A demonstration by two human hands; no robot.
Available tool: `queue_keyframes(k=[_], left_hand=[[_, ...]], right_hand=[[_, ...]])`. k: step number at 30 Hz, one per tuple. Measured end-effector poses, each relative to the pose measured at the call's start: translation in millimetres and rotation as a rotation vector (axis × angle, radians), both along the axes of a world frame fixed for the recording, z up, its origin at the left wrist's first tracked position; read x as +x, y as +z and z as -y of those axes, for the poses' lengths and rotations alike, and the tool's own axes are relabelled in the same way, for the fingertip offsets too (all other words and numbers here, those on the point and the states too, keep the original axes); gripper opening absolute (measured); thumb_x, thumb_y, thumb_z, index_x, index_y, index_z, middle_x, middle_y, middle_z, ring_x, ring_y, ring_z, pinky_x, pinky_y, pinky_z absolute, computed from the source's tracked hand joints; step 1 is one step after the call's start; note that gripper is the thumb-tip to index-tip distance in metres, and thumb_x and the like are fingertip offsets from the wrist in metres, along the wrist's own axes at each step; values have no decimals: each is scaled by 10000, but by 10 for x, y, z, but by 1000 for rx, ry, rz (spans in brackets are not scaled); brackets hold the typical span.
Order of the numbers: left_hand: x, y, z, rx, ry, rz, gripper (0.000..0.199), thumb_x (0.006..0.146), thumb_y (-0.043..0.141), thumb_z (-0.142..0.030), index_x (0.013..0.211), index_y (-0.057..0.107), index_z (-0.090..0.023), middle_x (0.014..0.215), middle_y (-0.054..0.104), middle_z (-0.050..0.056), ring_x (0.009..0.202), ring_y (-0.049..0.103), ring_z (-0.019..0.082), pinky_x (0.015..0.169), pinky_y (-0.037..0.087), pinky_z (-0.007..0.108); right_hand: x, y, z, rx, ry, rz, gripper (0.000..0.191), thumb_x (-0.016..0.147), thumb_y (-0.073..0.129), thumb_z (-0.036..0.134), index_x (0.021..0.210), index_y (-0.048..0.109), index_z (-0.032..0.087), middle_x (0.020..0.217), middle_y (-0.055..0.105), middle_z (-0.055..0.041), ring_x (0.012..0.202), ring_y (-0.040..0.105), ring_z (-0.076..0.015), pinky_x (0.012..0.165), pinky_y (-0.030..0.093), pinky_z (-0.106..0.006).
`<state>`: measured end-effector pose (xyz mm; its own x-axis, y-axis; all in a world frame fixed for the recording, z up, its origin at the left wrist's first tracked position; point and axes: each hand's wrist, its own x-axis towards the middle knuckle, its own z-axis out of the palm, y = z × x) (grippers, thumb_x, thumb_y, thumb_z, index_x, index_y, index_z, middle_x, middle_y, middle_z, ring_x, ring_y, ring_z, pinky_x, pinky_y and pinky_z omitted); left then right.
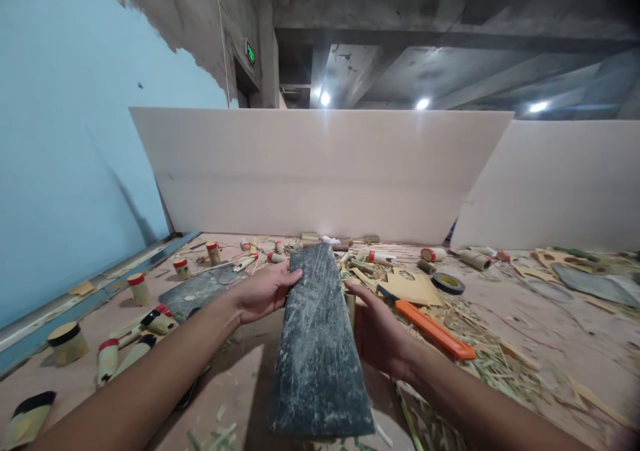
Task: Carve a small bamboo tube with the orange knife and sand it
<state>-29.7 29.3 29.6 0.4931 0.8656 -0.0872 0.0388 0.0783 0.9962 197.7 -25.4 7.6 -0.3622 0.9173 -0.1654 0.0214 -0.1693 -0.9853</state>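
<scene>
In the left hand (265, 292), the grip closes on a dark grey, scuffed, flat rectangular slab (323, 344), lying front and centre, thumb on its upper face at 10 o'clock. The right hand (384, 337) curves along the slab's edge at 3 o'clock; its fingers are partly hidden, so whether its grip holds anything cannot be told. Out from the slab, an orange-handled utility knife (436, 329) lies at 3 o'clock, a black tape roll with yellow core (448, 283) at 2, and a black-topped bamboo tube (67, 345) at 9.
</scene>
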Motion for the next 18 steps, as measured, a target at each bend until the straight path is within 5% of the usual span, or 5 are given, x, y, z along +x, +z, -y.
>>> queue_keyframes(k=[6, 9, 12, 16, 18], left_hand=[[-237, -263, -87, 74, 106, -223, 422, 971, 540, -474, 1301, 529, -212, 1200, 706, 95, 1058, 699, 214, 844, 564, 295], [-377, -364, -127, 120, 159, -447, 504, 909, 578, -531, 1279, 552, -190, 1107, 735, 96, 998, 708, 271, 771, 574, 332], [-426, -437, -69, 220, 213, -649, 570, 855, 616, -502, 1319, 548, -179, 1196, 722, 136, 1153, 656, 350, 936, 539, 416], [-349, -464, 239, 413, 309, -798, 857, 858, 612, -456, 1573, 273, -128, 1667, 280, 216, 1562, 157, 418, 1239, 195, 544], [-284, -463, 456, 570, 227, -907, 882, 897, 575, -542, 1617, 237, -160, 1728, 83, 181, 1582, 30, 416, 1260, 89, 585]], right_hand=[[119, -57, -50, -40, -18, 58, 500, 902, 419, 694, 687, 459, 244, 840, 648, -39, 805, 658, -188, 811, 565, -319], [238, -126, -153, 7, -88, 248, 475, 898, 514, 649, 705, 567, 218, 716, 607, -9, 669, 588, -160, 642, 499, -257], [269, -181, -188, 63, -83, 485, 504, 879, 603, 628, 653, 655, 180, 537, 516, 15, 531, 496, -148, 517, 349, -253], [190, -218, -140, 152, -38, 694, 512, 901, 589, 604, 627, 668, 179, 500, 492, 22, 512, 474, -149, 522, 287, -281], [153, -229, -116, 200, -21, 757, 502, 914, 573, 590, 626, 655, 187, 515, 498, 23, 534, 484, -155, 540, 293, -289]])
